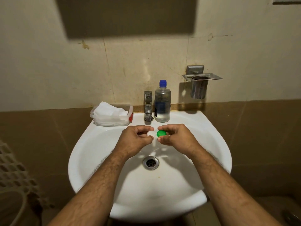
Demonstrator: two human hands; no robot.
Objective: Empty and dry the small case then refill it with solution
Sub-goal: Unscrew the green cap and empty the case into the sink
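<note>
White ceramic basin (97, 154) on a beige tiled wall: left hand (135, 141) and right hand (175, 136) both pinch a small green-capped case (160, 133) above the basin; clear blue-capped solution bottle (162, 103) on its back rim.

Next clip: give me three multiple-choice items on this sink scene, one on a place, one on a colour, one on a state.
1. Where does the clear plastic bottle with the blue cap stand?
A. right of the chrome tap
B. in the basin
C. on the floor

2. What colour is the round cap on the small white case?
A. red
B. green
C. yellow

3. How is the case held?
A. by both hands
B. lying by the drain
C. by one hand

Answers: 1 A, it stands on the white sink rim beside the tap. 2 B, plainly green. 3 A, left hand and right hand pinch its ends.
</note>
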